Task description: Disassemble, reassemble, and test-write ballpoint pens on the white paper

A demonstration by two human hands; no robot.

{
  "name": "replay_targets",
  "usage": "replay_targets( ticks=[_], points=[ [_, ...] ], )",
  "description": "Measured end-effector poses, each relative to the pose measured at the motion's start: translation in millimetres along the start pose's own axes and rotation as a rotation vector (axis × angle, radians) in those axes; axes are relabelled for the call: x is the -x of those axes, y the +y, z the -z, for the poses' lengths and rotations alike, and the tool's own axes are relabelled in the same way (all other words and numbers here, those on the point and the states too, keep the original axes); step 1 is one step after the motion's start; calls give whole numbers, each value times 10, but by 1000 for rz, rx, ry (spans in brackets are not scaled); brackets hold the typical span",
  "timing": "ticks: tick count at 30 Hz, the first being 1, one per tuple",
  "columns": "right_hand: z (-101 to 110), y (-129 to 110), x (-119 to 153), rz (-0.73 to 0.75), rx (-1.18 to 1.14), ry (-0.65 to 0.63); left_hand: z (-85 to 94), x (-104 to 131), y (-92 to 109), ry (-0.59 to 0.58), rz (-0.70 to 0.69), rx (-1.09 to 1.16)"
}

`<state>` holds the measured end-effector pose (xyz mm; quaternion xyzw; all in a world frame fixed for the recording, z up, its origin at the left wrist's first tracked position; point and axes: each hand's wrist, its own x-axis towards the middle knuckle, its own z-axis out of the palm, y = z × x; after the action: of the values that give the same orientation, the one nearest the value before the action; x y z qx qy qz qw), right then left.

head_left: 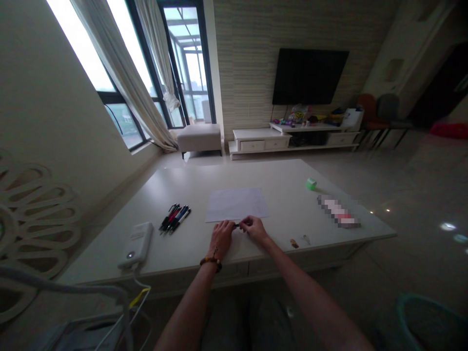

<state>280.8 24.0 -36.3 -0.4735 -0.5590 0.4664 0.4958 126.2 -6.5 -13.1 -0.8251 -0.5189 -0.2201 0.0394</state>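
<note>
Close to the table's near edge, both hands meet over a slim dark pen (237, 225), mostly hidden by the fingers. My left hand (221, 236) is closed on its left end, with a beaded bracelet (211, 262) at the wrist. Fingertips of my right hand (255, 228) pinch the other end. Just beyond the hands a sheet of white paper (237, 204) lies flat. Several pens (175, 218) with dark, red and blue barrels lie side by side to the left.
On the white table (285, 204) a white power bank (141, 240) with a cable lies left. A green-and-white box (311, 184), a blurred pinkish packet (338, 212) and a small brown piece (294, 243) are to the right. A teal-rimmed basket (431, 307) stands on the floor.
</note>
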Motion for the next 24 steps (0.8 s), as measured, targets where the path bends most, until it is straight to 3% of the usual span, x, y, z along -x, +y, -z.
replay_targets(
  ticks=[8, 13, 18, 24],
  points=[
    [11, -43, 37, 16, -102, 60, -13, 5, -6, -7, 16, -6],
    [4, -73, -11, -139, 26, -100, 2, 5, -19, 8, 22, -2],
    [50, -10, -6, -20, -65, -42, 1, 2, -20, -20, 51, -3],
    [137, -22, 21, -33, -181, -38, 49, 3, 9, -36, 50, -21]
  ],
)
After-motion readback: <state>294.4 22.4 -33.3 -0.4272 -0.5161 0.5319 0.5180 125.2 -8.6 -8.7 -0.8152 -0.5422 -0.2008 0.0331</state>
